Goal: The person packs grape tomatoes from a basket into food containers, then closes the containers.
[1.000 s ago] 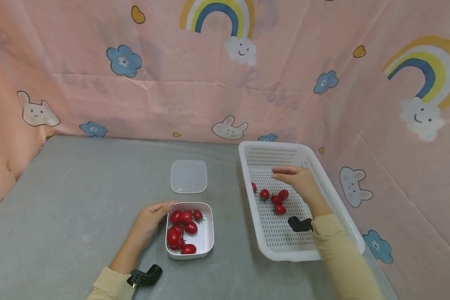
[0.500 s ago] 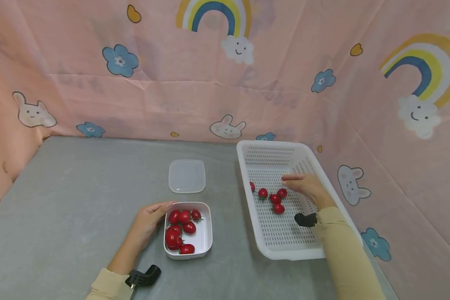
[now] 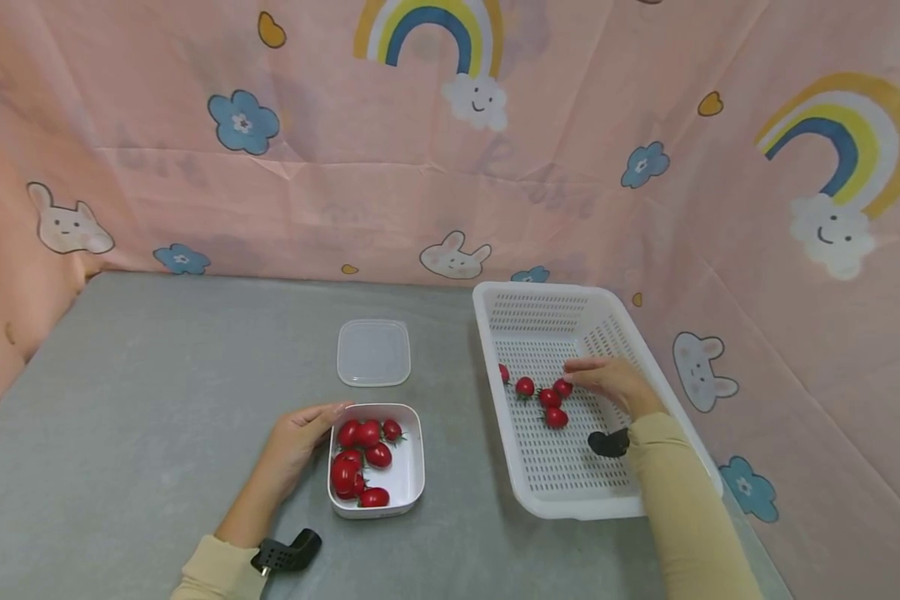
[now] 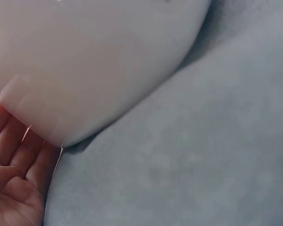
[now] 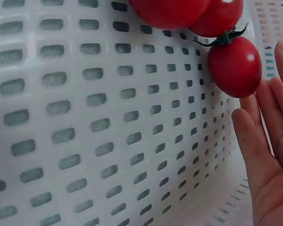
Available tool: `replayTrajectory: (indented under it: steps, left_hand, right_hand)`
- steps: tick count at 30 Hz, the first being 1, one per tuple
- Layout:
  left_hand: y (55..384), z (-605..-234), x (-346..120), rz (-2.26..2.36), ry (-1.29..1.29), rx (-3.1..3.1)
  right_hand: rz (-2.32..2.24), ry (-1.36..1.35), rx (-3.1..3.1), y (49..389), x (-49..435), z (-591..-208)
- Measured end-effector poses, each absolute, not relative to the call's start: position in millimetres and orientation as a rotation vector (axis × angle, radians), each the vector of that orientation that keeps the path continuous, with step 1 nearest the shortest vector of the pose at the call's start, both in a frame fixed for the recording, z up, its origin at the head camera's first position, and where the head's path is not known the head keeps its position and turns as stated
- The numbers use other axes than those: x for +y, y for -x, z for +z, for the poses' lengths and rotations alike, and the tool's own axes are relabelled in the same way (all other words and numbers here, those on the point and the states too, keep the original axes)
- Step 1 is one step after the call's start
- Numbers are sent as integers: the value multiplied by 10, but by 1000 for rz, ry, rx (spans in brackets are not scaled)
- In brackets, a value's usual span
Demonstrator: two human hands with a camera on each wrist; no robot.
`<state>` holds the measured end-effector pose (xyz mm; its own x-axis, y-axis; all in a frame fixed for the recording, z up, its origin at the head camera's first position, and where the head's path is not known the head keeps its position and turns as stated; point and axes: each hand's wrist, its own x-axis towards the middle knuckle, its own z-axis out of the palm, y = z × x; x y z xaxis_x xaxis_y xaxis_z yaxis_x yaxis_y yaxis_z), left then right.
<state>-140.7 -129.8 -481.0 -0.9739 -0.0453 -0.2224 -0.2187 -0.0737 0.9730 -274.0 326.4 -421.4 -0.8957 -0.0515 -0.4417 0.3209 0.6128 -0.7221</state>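
Tomatoes (image 3: 348, 475) crowd the left edge of the white box (image 3: 422, 467), and the left hand (image 3: 294, 440) rests at its far-left corner, fingers loosely extended, gripping nothing. Across to the basket (image 3: 523, 487) now, along the worktop's (image 3: 195, 375) right edge: the right hand (image 3: 607, 383) reaches in, thumb and fingers apart, the rightmost tomato (image 3: 561, 389) right by its fingertips, contact unclear! Beyond the box's far edge, the lid (image 3: 373, 353) lies flat.

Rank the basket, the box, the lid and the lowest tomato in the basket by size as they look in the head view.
1. basket
2. box
3. lid
4. tomato
The box seems nearer the camera than the lid, so their real sizes are unsure.
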Motion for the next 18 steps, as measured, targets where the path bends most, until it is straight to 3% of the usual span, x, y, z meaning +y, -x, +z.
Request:
replayTrajectory:
  steps: [18]
  left_hand:
    - [1417, -4817, -1299, 2197, 297, 2043]
  right_hand:
    - [-979, -244, 2532, 2731, 3128, -4227]
